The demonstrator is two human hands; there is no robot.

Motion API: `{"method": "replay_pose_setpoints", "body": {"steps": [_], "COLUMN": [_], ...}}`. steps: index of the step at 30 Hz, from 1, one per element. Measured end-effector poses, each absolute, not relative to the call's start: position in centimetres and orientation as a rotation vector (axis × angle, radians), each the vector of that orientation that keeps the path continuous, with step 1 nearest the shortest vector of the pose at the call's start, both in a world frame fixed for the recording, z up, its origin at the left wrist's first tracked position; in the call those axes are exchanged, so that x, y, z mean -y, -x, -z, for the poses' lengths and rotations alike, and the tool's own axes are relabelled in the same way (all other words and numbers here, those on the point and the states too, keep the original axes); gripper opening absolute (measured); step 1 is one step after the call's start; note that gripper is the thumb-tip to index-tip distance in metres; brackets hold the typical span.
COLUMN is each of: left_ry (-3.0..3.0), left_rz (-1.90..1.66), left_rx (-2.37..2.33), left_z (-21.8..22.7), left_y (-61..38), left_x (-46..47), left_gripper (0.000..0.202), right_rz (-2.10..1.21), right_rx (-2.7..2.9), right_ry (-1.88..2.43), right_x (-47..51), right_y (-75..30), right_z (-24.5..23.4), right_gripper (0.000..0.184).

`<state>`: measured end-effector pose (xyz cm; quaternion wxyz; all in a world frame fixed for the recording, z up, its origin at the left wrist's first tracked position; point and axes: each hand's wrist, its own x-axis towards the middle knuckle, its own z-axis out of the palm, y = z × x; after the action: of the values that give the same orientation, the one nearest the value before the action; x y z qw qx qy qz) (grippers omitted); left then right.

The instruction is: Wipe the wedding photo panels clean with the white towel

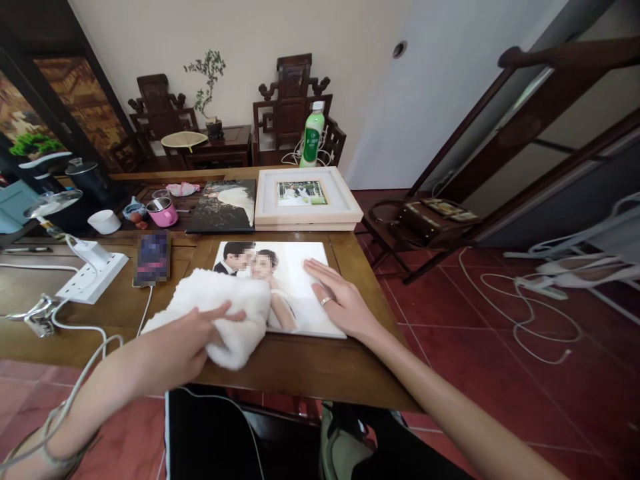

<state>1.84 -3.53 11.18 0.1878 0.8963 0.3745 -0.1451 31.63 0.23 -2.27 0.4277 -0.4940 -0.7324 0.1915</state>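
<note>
Head view, looking down over a brown wooden table (310, 373).

Large frameless photo panel with a white edge (300, 283) lies flat at the table's near side, right of centre. Its picture shows a couple. The near right corner sits close to the table's front edge.

Left hand (183, 347): closed on a white fluffy cloth (227, 313), fingers draped over the top, forefinger stretched out along it. The cloth is bunched over the panel's near left part, hiding that corner and spilling onto the bare wood beside it.

Right hand (340, 300): spread wide and flat, palm down on the panel's right side, fingertips pointing to the far left. It grips nothing. Silver ring (326, 301) on one finger.

Far side of the panel: a square white wooden picture frame (307, 217) lies flat with a small photo in its middle. Just left of it, a dark rectangular photo print (225, 207), also flat. A green and white plastic bottle (313, 140) stands upright behind the frame.

Left of the panel: a blurred rectangular phone (153, 257) with a white cable running from its near end. Beyond that, a white power strip (93, 270) with a plug in it. Further back, a pink lidded pot (163, 213) and a white bowl (104, 221).

Right of the table: red tiled floor (475, 347) with loose white cables (530, 313) looped across it
</note>
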Motion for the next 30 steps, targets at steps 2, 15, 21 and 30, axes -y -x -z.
{"method": "replay_pose_setpoints", "body": {"steps": [2,15,21,30], "left_ry": [-2.539,-2.625,-2.563,-2.615], "left_rz": [0.327,0.116,0.332,0.298], "left_rx": [-1.062,-1.106,-1.069,-0.93], "left_z": [-11.2,-9.0,-9.0,-8.9], "left_y": [-2.3,-4.3,-5.1,-6.8], "left_x": [1.0,-7.2,0.9,2.9], "left_gripper": [0.058,0.037,0.06,0.057], "right_rz": [-0.474,-0.471,-0.459,-0.458], "right_rx": [1.83,1.846,1.845,1.867], "right_ry": [1.228,1.229,1.229,1.235], "right_x": [-0.2,-0.3,-0.3,-0.3], "right_y": [-31.6,-31.8,-31.8,-31.8], "right_z": [2.2,2.3,2.3,2.2], "right_gripper": [0.041,0.042,0.042,0.042]}}
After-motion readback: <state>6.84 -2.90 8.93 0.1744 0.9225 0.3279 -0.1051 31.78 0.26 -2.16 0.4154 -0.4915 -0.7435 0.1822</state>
